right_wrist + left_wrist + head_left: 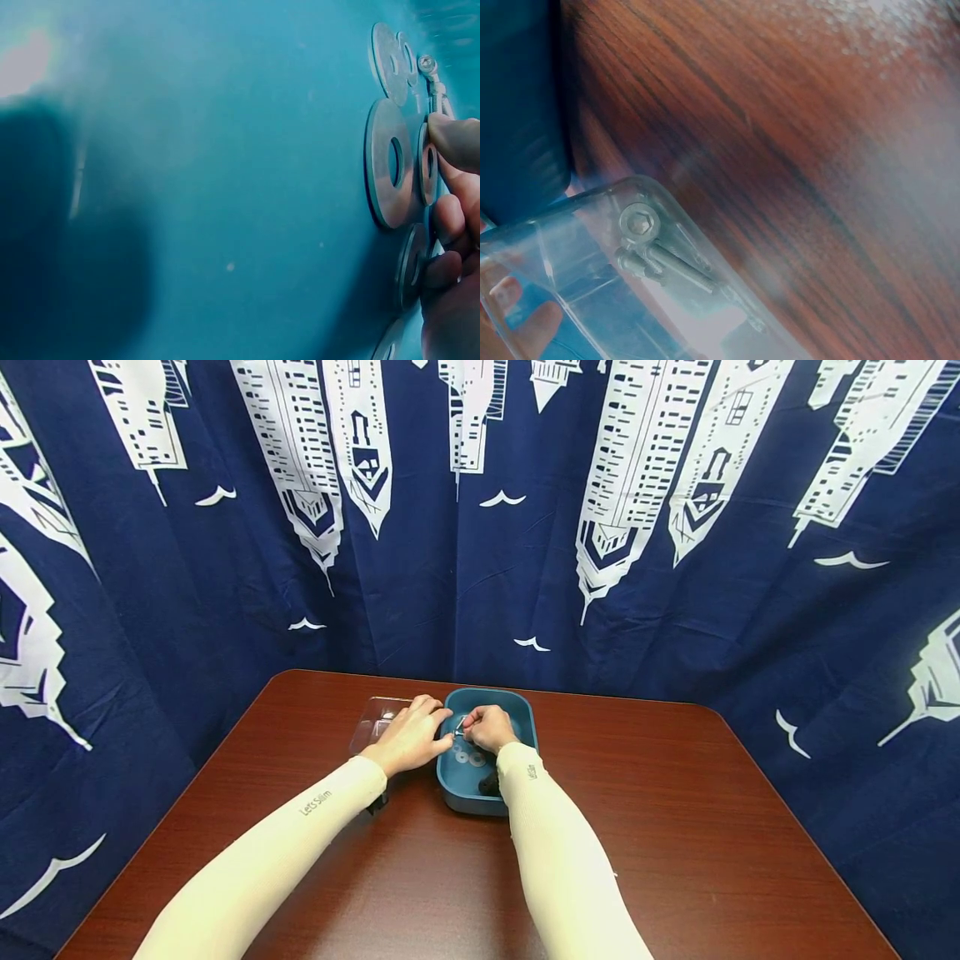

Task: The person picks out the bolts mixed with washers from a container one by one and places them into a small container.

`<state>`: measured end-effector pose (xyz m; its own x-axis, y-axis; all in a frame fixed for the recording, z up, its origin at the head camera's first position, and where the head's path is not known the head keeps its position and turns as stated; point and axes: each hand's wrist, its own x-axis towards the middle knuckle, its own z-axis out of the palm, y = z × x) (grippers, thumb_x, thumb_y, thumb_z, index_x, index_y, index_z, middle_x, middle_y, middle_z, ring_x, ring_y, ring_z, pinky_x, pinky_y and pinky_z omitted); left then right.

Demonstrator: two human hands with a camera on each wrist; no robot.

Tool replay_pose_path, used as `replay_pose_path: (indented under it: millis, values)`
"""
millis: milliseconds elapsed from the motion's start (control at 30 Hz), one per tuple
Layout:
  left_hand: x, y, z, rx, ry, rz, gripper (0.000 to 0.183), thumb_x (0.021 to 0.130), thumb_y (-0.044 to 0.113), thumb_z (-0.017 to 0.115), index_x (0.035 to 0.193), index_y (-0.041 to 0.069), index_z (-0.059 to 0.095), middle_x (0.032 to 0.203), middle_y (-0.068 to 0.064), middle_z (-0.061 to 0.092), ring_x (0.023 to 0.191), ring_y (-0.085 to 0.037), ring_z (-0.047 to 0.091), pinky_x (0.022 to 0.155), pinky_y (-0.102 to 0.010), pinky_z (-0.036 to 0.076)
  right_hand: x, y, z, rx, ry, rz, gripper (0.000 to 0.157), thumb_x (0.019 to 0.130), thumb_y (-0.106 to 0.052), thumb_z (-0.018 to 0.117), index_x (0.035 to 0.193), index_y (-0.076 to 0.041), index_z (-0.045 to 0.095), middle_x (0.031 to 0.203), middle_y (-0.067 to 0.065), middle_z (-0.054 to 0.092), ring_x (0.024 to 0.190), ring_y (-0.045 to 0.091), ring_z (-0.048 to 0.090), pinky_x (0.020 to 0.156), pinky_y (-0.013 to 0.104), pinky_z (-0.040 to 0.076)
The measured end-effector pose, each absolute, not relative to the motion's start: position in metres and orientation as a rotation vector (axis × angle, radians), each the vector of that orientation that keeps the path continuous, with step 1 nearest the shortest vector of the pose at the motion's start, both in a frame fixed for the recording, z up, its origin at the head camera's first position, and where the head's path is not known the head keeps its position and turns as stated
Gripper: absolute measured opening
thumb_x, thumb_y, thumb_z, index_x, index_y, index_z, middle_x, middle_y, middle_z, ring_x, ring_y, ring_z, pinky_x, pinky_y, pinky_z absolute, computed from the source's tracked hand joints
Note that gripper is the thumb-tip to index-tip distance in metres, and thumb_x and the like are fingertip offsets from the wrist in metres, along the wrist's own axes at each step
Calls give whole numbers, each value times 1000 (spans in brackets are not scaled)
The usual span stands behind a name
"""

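Note:
Inside the blue bin (474,807), my right hand (489,728) has its thumb and fingers pinched at a small metal bolt near the left side. In the right wrist view the thumb tip meets the lower end of that bolt (433,82), partly hidden by the fingers. Several flat washers (381,176) lie on the bin floor around these fingers. My left hand (408,735), fingers loosely spread, reaches to the bin's left rim. Its forearm side overlaps a clear plastic tray (367,723). Hex-socket bolts (640,223) lie in one corner of that tray.
The bin and tray stand side by side toward the back of a brown wooden table (660,810). Behind and beside it hangs a dark blue curtain (450,593) with white building prints. A black wrist device (377,803) sits under the left wrist.

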<state>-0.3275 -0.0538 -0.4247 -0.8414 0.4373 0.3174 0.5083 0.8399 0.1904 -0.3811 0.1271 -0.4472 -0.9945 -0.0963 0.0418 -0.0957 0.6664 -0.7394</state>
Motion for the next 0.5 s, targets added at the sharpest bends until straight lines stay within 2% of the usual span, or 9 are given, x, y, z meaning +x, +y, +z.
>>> replay_pose_path:
  millis: [500]
  values:
    - [-328,-54,-424,-731,-2762,-350,50,94,38,61,135,8,63,136,-13,57,134,-29,43,107,-49,43,-380,129,-442,-290,2872,-1179,11,81,-1,73,91,-5,72,76,2,69,65,12,58,60,22,48]
